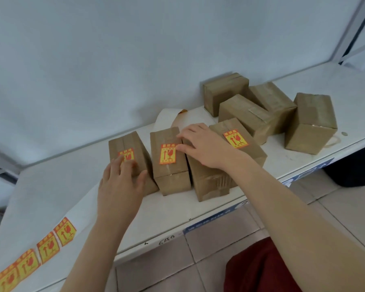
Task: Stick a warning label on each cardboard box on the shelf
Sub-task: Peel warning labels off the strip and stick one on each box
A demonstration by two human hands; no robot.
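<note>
Seven brown cardboard boxes sit on the white shelf (51,186). Three along the front edge carry red-and-yellow warning labels; four plain boxes (244,116) cluster toward the back right corner. The left hand (120,182), fingers straight, presses the label (128,155) on the leftmost box (116,144). The right hand (204,144), fingers spread loosely, touches the middle box's label (167,154). A strip of spare labels (46,247) lies at the front left corner.

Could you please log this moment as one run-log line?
left hand presses first label on leftmost box | right hand touches second label on second box | rear boxes show no labels
</note>
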